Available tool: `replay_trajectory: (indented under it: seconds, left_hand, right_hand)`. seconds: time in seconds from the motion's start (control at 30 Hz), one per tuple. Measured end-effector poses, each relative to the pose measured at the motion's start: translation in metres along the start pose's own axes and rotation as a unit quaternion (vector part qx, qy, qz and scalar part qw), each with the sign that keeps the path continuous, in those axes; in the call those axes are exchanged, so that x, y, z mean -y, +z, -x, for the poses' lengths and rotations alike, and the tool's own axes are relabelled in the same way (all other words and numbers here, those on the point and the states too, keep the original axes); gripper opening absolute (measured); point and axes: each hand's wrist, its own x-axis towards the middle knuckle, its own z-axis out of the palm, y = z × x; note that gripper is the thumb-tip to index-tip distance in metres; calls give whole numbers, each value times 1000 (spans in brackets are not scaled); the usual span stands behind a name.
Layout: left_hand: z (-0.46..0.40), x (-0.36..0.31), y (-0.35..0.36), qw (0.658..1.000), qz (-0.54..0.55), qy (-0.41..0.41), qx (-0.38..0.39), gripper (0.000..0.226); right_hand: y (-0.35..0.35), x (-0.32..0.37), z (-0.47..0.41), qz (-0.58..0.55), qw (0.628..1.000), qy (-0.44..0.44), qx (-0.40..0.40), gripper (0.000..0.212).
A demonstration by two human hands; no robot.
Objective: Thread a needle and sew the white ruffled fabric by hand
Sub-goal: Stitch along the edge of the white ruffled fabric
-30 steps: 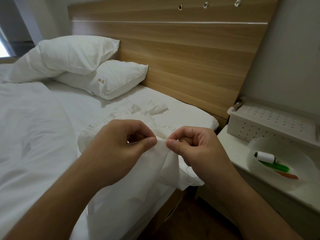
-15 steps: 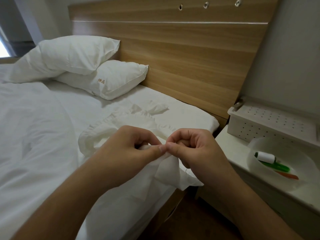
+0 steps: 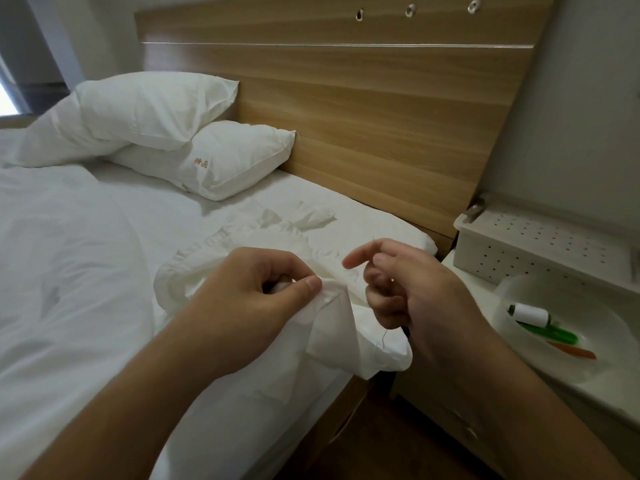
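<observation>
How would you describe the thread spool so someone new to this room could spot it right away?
Start at the pale nightstand right of the bed's wooden headboard. On it stands a translucent white bowl, in front of a perforated white box. The white thread spool lies inside, the only white cylinder, beside a green tool and an orange one.

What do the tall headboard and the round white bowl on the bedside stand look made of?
Tall headboard: probably wood or wood-look laminate, with straight brown grain and a matte finish. Round white bowl: likely translucent plastic, with a milky, faintly glossy rim.
</observation>
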Motion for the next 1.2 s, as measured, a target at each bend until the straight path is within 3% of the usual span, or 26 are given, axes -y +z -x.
replay_trajectory:
  seconds: [0.1, 0.3, 0.43, 0.57, 1.2]
  left_hand:
    - [0, -2, 0, 1000, 2, -4, -3, 17]
    - [0, -2, -1, 1000, 16, -26, -5, 17]
    - [0, -2, 0, 998, 32, -48, -5, 17]
    - [-1, -3, 0, 997, 47, -59, -10, 17]
    - [1, -6, -1, 998, 43, -54, -4, 18]
  right_hand:
    - [-2, -10, 9, 60, 993, -105, -3, 35]
    - [-1, -6, 18, 80, 984, -159, 18, 30]
    - [0, -2, 23, 101, 981, -166, 26, 4]
    - [3, -5, 25, 125, 976, -176, 14, 13]
    - [7, -10, 23, 145, 976, -164, 5, 9]
